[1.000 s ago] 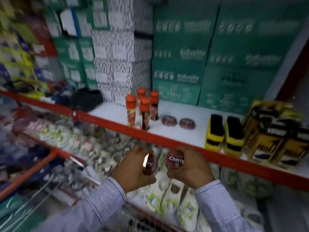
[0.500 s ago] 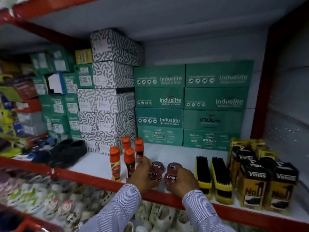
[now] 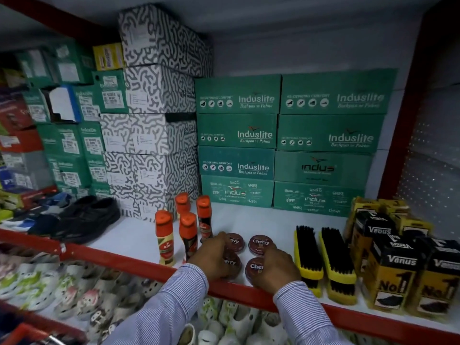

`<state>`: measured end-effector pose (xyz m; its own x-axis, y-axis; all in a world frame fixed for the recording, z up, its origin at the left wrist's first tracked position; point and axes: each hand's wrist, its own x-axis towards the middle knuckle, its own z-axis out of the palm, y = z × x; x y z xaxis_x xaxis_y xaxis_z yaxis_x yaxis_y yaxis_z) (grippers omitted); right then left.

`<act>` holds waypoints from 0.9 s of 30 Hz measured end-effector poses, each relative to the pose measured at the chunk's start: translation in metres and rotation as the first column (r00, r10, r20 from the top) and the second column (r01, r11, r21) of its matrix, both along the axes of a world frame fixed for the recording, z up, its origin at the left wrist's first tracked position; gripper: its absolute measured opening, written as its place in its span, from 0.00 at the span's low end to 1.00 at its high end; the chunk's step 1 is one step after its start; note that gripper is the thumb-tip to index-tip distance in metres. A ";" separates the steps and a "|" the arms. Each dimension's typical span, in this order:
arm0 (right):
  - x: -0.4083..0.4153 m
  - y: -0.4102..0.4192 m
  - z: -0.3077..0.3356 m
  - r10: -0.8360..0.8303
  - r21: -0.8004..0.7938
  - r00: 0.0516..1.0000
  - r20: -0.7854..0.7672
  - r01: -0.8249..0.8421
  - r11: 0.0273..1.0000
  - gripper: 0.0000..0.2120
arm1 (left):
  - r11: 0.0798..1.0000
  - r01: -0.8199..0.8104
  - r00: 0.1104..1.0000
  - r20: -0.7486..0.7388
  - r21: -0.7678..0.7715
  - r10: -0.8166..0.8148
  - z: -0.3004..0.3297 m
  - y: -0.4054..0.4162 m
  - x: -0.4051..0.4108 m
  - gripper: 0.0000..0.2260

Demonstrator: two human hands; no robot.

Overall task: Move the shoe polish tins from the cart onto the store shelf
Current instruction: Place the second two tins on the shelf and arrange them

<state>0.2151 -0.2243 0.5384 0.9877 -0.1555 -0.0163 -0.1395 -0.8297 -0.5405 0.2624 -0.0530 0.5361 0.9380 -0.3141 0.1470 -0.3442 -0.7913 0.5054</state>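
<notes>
Several round dark-red Cherry polish tins lie flat on the white shelf (image 3: 261,220), two behind and two in front near the red front rail. My left hand (image 3: 214,257) rests over the front left tin (image 3: 232,263), fingers curled on it. My right hand (image 3: 275,268) grips the front right tin (image 3: 254,268) from its right side. The back left tin (image 3: 235,241) is partly hidden by my left fingers. The back right tin (image 3: 260,244) stands free. The cart is out of view.
Orange-capped polish bottles (image 3: 188,232) stand just left of the tins. Two yellow shoe brushes (image 3: 323,260) lie to the right, then Venus boxes (image 3: 395,265). Green Induslite boxes (image 3: 286,145) line the back. Black shoes (image 3: 89,217) sit at the left. Sandals fill the shelf below.
Both hands rose from below the rail to the shelf and set their tins down in front of the two back tins. The view came closer.
</notes>
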 end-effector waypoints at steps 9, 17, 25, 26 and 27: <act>0.057 -0.004 0.011 0.085 -0.007 0.989 0.121 -0.085 0.996 0.15 | 1.000 -0.023 0.997 0.078 -0.009 0.024 -0.004 -0.015 0.040 0.13; 0.069 -0.009 0.004 0.106 -0.023 0.990 0.092 -0.104 0.994 0.10 | 0.999 -0.009 0.988 0.153 -0.048 0.016 -0.014 -0.017 0.053 0.08; 0.068 -0.008 -0.002 0.103 -0.011 0.986 0.131 -0.102 0.995 0.09 | 0.997 0.026 0.983 0.181 -0.074 -0.012 -0.014 -0.015 0.051 0.09; 0.066 -0.009 -0.001 0.104 -0.015 0.985 0.141 -0.103 0.995 0.09 | 0.997 0.030 0.983 0.181 -0.072 -0.017 -0.014 -0.015 0.050 0.09; 0.064 -0.009 0.000 0.106 -0.021 0.983 0.152 -0.104 0.994 0.10 | 0.997 0.034 0.984 0.179 -0.071 -0.021 -0.013 -0.014 0.049 0.09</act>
<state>0.2787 -0.2336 0.5382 0.9893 -0.0503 0.1371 0.0318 -0.8423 -0.5381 0.3117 -0.0673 0.5228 0.8860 -0.3216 0.3341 -0.4548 -0.7434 0.4905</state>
